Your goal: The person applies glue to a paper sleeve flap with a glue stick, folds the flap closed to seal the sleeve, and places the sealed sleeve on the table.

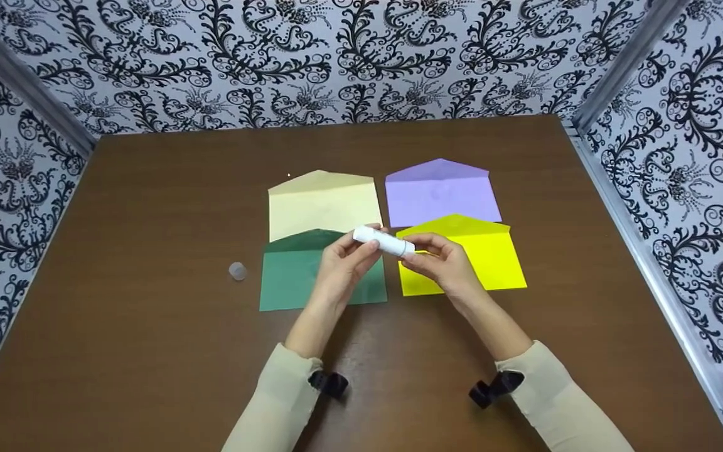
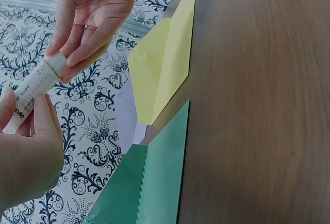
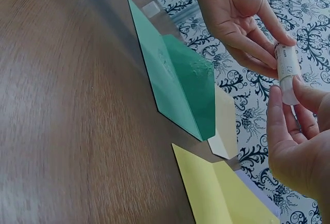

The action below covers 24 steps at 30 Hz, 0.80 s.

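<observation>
A white glue stick (image 1: pixel 385 242) is held up between both hands above the envelopes, its printed label readable in the left wrist view. My left hand (image 1: pixel 344 262) grips its body with thumb and fingers. At the other end, the thumb and fingers of my right hand (image 1: pixel 444 260) pinch the base. Below the left hand lies a green envelope (image 1: pixel 289 282) with its flap up. A yellow envelope (image 1: pixel 493 260) lies under the right hand, flap raised too. Wet-looking marks show on the green flap (image 3: pixel 198 74) in the right wrist view.
Behind these lie a cream envelope (image 1: pixel 321 204) and a purple envelope (image 1: pixel 440 201), flaps up. A translucent cap (image 1: pixel 237 271) stands on the brown table (image 1: pixel 167 351), left of the green envelope. Patterned panels (image 1: pixel 361 63) enclose the back and sides.
</observation>
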Each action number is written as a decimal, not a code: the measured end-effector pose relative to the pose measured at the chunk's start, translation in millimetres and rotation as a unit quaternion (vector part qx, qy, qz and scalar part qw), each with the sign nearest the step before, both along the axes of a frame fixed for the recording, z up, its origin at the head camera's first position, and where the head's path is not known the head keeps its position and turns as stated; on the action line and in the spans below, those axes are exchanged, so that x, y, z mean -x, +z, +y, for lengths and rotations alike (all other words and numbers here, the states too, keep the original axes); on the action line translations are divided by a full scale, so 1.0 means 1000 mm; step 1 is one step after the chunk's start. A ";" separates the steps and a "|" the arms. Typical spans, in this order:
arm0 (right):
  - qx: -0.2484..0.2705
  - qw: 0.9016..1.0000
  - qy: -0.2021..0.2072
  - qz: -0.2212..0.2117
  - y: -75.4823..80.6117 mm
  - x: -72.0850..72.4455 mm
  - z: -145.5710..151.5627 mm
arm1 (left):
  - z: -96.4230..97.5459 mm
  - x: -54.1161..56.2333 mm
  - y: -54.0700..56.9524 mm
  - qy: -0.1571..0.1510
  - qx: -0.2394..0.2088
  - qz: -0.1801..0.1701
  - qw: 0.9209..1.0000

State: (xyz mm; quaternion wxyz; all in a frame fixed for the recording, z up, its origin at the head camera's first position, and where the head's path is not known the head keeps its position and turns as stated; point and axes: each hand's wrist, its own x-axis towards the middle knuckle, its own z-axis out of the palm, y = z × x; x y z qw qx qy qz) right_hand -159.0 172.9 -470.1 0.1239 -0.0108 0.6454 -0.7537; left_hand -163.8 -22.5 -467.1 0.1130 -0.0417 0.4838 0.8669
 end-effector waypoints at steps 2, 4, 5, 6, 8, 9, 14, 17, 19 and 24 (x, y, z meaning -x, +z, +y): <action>0.011 1.000 0.002 -0.015 0.000 0.000 0.000 | 0.000 0.000 0.000 -0.001 -0.003 0.005 1.000; 0.027 0.999 0.005 -0.031 0.000 0.001 0.001 | -0.001 0.000 -0.001 -0.003 -0.003 0.010 1.000; 0.035 0.999 0.007 -0.039 0.000 0.001 0.001 | -0.001 0.000 -0.001 -0.003 -0.004 0.012 1.000; 0.041 0.998 0.009 -0.046 0.001 0.001 0.000 | -0.001 0.000 -0.001 -0.002 -0.004 0.014 1.000; 0.048 0.997 0.017 -0.057 0.001 0.000 0.000 | -0.001 0.000 -0.002 -0.003 -0.001 0.016 1.000; 0.050 0.997 0.019 -0.060 0.001 0.000 0.000 | -0.002 -0.001 -0.002 -0.004 0.001 0.018 1.000; 0.054 0.996 0.036 -0.064 0.002 0.000 -0.002 | -0.002 -0.002 -0.002 -0.004 0.009 0.018 1.000; 0.056 0.995 0.041 -0.069 0.003 0.000 -0.003 | -0.003 -0.003 -0.001 -0.005 0.008 0.020 1.000; 0.056 0.995 0.044 -0.075 0.003 0.000 -0.002 | -0.002 -0.004 -0.001 -0.006 0.005 0.022 1.000; 0.049 0.994 0.048 -0.084 0.001 0.001 -0.002 | -0.001 -0.004 -0.001 -0.013 0.022 0.031 0.999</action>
